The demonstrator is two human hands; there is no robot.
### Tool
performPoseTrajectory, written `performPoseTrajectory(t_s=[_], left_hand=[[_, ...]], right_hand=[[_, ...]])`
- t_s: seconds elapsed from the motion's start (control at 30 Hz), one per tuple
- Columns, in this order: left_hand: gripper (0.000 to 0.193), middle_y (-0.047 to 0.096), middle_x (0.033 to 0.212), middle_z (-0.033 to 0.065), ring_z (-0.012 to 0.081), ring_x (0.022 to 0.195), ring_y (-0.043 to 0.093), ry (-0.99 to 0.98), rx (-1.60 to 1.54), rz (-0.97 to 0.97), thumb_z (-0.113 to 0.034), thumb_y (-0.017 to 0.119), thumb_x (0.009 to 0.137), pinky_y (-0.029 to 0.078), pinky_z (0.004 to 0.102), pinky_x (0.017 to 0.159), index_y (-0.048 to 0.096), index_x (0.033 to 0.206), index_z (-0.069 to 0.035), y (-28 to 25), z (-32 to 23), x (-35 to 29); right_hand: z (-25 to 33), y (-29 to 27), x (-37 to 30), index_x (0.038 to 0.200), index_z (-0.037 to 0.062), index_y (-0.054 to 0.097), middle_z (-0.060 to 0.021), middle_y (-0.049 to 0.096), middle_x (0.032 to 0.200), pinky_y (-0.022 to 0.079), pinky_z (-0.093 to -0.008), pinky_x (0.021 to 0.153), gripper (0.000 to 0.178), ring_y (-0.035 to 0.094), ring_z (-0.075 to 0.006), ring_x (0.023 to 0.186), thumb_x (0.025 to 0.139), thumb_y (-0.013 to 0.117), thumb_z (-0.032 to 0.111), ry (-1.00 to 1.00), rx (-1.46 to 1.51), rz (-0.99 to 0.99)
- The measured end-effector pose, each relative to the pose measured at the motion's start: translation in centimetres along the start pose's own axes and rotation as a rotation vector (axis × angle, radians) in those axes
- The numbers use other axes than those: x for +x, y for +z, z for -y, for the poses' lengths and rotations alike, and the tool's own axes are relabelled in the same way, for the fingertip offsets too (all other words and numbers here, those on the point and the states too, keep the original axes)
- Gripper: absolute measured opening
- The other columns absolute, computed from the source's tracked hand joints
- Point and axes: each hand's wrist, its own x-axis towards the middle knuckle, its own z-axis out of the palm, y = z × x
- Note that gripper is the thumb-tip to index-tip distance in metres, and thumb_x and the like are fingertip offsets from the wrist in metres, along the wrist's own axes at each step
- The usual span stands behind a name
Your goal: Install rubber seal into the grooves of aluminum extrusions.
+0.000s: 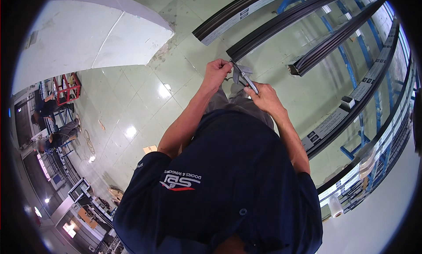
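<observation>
Above tiled floor (147, 102), curled hands (267, 98) meet at a silver tool (250, 83).

Pale, glossy tiled floor (125, 106) runs beneath everything. On it, from 1 to 4 o'clock, blue metal stands (349, 69) carry at least 4 long dark profiles (285, 21), laid side by side and some bearing printed white strips. 1 small white block (348, 102) sits on a profile at 3 o'clock. The floor also holds 1 tan sheet (150, 149) at 8 o'clock and 1 brown scrap (102, 124) at 9.
</observation>
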Motion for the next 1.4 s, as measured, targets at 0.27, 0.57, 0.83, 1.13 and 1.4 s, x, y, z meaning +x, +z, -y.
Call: performPoseTrajectory(t_s=[0.27,0.57,0.83,1.13,1.4], left_hand=[[0.013,0.063,0.074,0.0005,0.0052,0.062,0.051,0.013,-0.004,-0.007,-0.014,0.070,0.091,0.041,0.0200,0.057,0.068,0.091,-0.001,0.0,0.0,0.0],[0.018,0.064,0.078,-0.0004,0.0050,0.065,0.051,-0.036,-0.094,-0.006,-0.018,0.064,0.096,0.042,0.0211,0.060,0.068,0.097,0.000,-2.4,0.2,-1.1],[0.027,0.054,0.076,-0.0009,0.0074,0.066,0.046,0.108,-0.078,0.276,-0.020,0.058,0.101,0.038,0.0222,0.061,0.066,0.116,0.001,-4.5,-1.4,-2.9],[0.029,0.038,0.060,-0.0046,0.0051,0.052,0.032,-0.112,-0.292,0.871,-0.022,0.052,0.104,0.026,0.0234,0.049,0.061,0.090,0.001,-0.8,-8.7,-3.4],[0.038,0.026,0.052,-0.0062,0.0064,0.045,0.026,-0.296,-0.447,1.132,-0.029,0.049,0.105,0.021,0.0251,0.045,0.058,0.082,0.000,-1.7,-8.4,1.8]], right_hand=[[-0.5,0.6,0.4,0.107,0.0055,0.071,-0.0210,0.069,0.083,0.051,-0.0480,0.074,0.039,0.066,-0.0420,0.083,0.092,0.063,0.041,0.042,-0.046,0.000],[-2.4,-0.1,-1.1,0.101,0.0057,0.071,-0.0201,0.067,0.078,0.050,-0.0468,0.072,0.035,0.064,-0.0399,0.078,0.092,0.063,0.039,-0.034,-0.108,0.125],[-5.2,2.1,-6.3,0.101,0.0050,0.057,-0.0137,0.065,0.080,0.048,-0.0382,0.069,0.020,0.064,-0.0284,0.074,0.085,0.065,0.015,0.063,0.193,-0.167],[0.9,4.8,-2.6,0.108,0.0015,0.063,-0.0023,0.063,0.097,0.048,-0.0287,0.084,0.019,0.057,-0.0114,0.091,0.090,0.064,0.007,-0.114,0.814,-0.292],[4.0,11.3,0.1,0.114,0.0017,0.056,-0.0052,0.064,0.098,0.050,-0.0332,0.084,0.026,0.063,-0.0166,0.085,0.094,0.066,0.014,-0.054,1.246,-0.670]])
